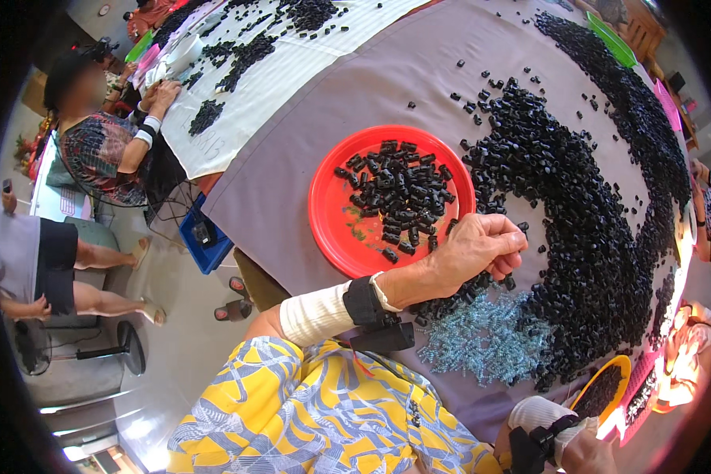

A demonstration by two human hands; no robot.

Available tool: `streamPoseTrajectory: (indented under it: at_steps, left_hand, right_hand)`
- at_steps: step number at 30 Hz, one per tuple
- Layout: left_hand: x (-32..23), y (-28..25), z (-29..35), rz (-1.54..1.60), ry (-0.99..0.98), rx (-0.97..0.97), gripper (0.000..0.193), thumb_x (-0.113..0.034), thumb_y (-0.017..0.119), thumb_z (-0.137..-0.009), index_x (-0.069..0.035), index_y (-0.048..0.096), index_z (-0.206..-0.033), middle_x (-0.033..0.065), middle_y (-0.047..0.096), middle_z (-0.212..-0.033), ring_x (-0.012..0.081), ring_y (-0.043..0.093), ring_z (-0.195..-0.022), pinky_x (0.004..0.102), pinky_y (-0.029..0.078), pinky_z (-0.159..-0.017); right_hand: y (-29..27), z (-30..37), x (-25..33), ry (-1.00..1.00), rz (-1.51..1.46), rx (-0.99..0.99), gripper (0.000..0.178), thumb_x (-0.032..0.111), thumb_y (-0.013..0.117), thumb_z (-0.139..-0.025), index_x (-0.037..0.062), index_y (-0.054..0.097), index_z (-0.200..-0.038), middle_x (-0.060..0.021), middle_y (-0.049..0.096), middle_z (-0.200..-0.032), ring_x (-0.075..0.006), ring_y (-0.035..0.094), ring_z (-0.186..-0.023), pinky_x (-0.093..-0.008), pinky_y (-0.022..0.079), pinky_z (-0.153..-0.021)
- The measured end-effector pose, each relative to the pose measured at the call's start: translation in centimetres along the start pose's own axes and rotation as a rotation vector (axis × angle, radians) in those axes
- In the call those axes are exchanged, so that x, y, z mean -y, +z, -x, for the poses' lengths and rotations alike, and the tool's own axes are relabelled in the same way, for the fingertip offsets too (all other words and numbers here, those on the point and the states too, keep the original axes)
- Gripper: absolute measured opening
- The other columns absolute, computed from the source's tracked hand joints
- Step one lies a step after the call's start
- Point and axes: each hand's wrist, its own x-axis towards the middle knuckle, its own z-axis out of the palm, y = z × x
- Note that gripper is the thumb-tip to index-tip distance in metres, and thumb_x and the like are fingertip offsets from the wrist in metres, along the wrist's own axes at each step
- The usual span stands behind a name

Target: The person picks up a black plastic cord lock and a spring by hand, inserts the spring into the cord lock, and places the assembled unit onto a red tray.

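My left hand reaches over the right rim of a round red tray, its thumb and fingers pinched together. At its fingertips shows a small black plastic part. Inside the tray lies a loose heap of short black cylindrical parts. A pile of small pale-blue springs sits on the cloth just below that hand. Low at the right edge is my right hand, near a yellow-rimmed basin with dark contents; its fingers are cut off by the frame.
A large heap of black parts spreads over the grey-covered table on the right. A person works at the white-covered table at left. A blue crate and a fan stand on the floor.
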Motion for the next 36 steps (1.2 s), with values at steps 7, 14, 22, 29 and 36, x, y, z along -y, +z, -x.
streamPoseTrajectory:
  at_steps: [7, 14, 22, 29, 36]
  left_hand:
    - [-0.5, 0.0, -0.7, -0.001, -0.019, 0.03, 0.021, -0.021, 0.058, -0.092, 0.0, 0.062, -0.094, 0.005, 0.063, -0.077, 0.0104, 0.061, -0.068, 0.0237, 0.052, -0.064]
    - [-2.6, -1.1, 0.0, 0.031, 0.09, -0.097, 0.018, -0.017, 0.055, -0.093, -0.001, 0.062, -0.097, 0.0054, 0.063, -0.079, 0.0124, 0.062, -0.069, 0.0263, 0.052, -0.065]
    - [-2.4, -1.0, -0.7, 0.073, 0.085, -0.021, 0.018, -0.018, 0.054, -0.094, -0.002, 0.062, -0.097, 0.0037, 0.064, -0.077, 0.0119, 0.062, -0.066, 0.0245, 0.051, -0.062]
    - [-2.1, 0.8, -1.1, 0.08, 0.074, 0.033, 0.018, -0.017, 0.054, -0.094, -0.002, 0.063, -0.097, 0.0051, 0.064, -0.077, 0.012, 0.061, -0.069, 0.027, 0.051, -0.064]
    - [-0.8, -0.6, -0.5, 0.06, 0.009, -0.012, 0.017, -0.016, 0.054, -0.094, -0.001, 0.062, -0.097, 0.0055, 0.063, -0.078, 0.0124, 0.06, -0.069, 0.0278, 0.051, -0.065]
  right_hand:
    - [-0.1, 0.5, 0.3, -0.099, -0.014, 0.073, 0.022, -0.004, 0.069, -0.064, 0.0015, 0.067, -0.085, -0.0078, 0.068, -0.079, -0.0193, 0.062, -0.1, -0.0336, 0.04, -0.101]
    - [0.2, 2.0, 2.9, 0.35, 0.225, 0.059, 0.012, 0.02, 0.065, -0.079, 0.0092, 0.07, -0.079, -0.0041, 0.07, -0.076, -0.0234, 0.065, -0.093, -0.0426, 0.041, -0.1]
    - [-0.4, 9.6, -2.3, 1.15, 0.426, -0.628, 0.016, 0.008, 0.071, -0.071, 0.0009, 0.06, -0.08, -0.0067, 0.065, -0.073, -0.0172, 0.062, -0.064, -0.0279, 0.048, -0.062]
    - [-0.5, 16.2, -7.9, 1.224, 0.558, -0.604, 0.02, 0.01, 0.072, -0.071, 0.0001, 0.055, -0.075, -0.0033, 0.055, -0.063, -0.0113, 0.05, -0.057, -0.0273, 0.041, -0.054]
    - [0.1, 16.9, -11.2, 1.319, 0.489, -0.491, 0.016, 0.008, 0.066, -0.076, -0.0021, 0.054, -0.076, -0.0074, 0.051, -0.059, -0.014, 0.049, -0.054, -0.0299, 0.041, -0.052]
